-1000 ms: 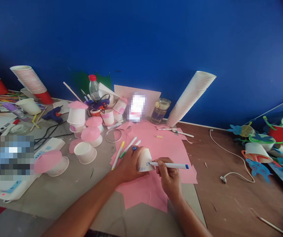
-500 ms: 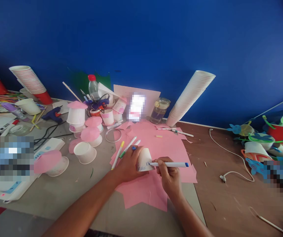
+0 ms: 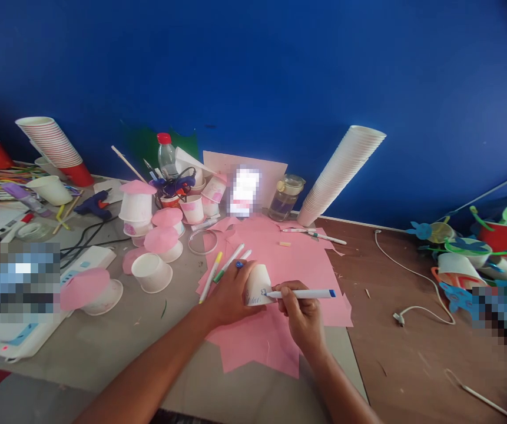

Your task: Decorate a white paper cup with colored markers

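Note:
My left hand (image 3: 232, 293) is wrapped round a white paper cup (image 3: 258, 285), tilted above pink paper (image 3: 262, 347). Blue drawn marks run along the lower part of the cup's side. In my right hand (image 3: 301, 309) is a white marker pen (image 3: 312, 293) with a blue end, its tip at the cup's wall beside the marks. A blue marker cap seems to sit by the fingers of my left hand. Just left of that hand lie a yellow-tipped marker (image 3: 211, 277) and a green-tipped marker (image 3: 233, 262).
Paper cups with pink paper tops (image 3: 161, 240) and a plain cup (image 3: 151, 272) stand to the left, near a white power strip (image 3: 65, 282). Behind are a glass jar (image 3: 285, 197) and a tall, leaning cup stack (image 3: 341, 176). A white cable (image 3: 432, 282) lies at right.
The marker in my right hand has shifted slightly left along the cup, and the blue drawn shape near its tip has grown. My left hand keeps its hold on the cup.

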The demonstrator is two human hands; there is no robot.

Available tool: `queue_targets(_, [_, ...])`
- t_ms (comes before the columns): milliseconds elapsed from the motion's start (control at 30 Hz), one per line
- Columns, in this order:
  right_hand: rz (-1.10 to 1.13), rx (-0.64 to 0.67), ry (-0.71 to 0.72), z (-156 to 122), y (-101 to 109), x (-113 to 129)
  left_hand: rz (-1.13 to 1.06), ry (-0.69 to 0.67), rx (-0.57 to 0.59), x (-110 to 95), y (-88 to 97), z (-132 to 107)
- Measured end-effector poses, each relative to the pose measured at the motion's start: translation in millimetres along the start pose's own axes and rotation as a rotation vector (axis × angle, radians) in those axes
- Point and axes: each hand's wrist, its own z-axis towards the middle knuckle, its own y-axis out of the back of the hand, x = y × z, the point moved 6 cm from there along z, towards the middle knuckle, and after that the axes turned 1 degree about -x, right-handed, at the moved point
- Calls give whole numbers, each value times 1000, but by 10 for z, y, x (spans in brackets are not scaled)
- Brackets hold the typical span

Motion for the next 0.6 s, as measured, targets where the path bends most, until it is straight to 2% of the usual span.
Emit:
queue_targets(333, [-38,49,2,13,6,-14,16,-21,-13,-36,14,6])
queue_targets(600, [113,4,-87,-8,16,-118,3,2,-3,-18,14,5])
